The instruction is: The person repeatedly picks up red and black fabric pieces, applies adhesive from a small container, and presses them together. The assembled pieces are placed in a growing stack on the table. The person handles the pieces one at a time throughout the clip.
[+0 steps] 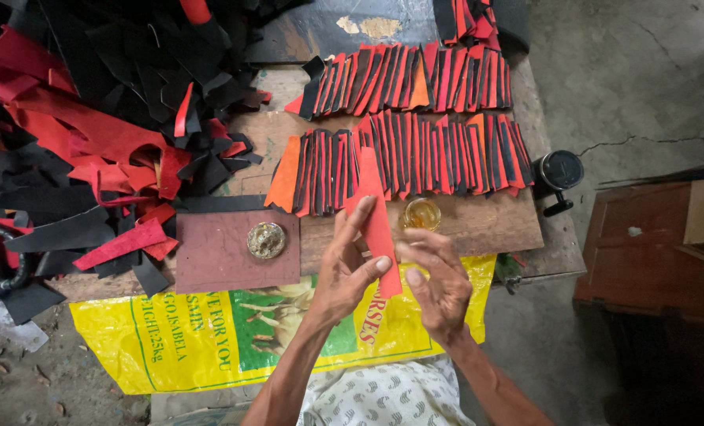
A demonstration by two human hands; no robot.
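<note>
Left hand (344, 272) and right hand (440, 285) pinch red strip (377, 225) between them.

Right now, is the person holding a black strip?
No, the strip between the left hand and the right hand is red.
</note>
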